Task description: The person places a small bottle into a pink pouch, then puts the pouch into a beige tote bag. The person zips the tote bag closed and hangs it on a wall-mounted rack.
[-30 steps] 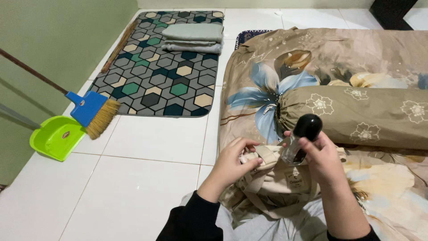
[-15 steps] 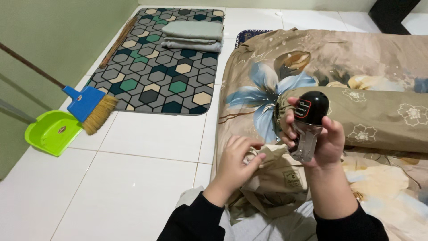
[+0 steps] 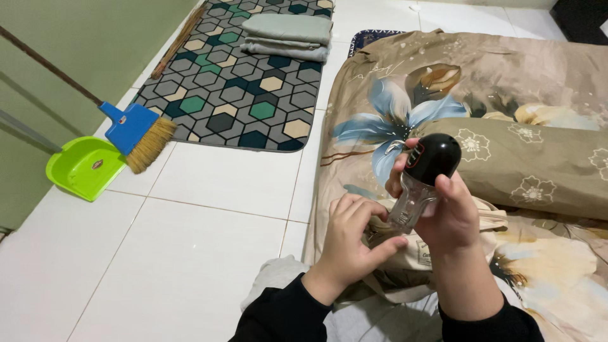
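Observation:
My right hand (image 3: 451, 216) grips a clear glass bottle with a round black cap (image 3: 425, 173), tilted with the cap up and to the right. My left hand (image 3: 352, 239) rests just left of it, fingers curled on the top of a beige cloth bag (image 3: 418, 254) that lies in my lap at the mattress edge. The bag's mouth is partly hidden under both hands. A tan bolster pillow with white flowers (image 3: 538, 166) lies just beyond the bottle.
A mattress with a tan floral sheet (image 3: 405, 82) fills the right side. On the white tiled floor (image 3: 190, 253) lie a hexagon-patterned mat (image 3: 234, 95) with folded cloths (image 3: 288, 35), a blue broom (image 3: 136, 133) and a green dustpan (image 3: 85, 166) by the green wall.
My right hand lifted the bottle from over the bag, then tilted it. My left hand stays on the bag's top. The view shifted slightly down.

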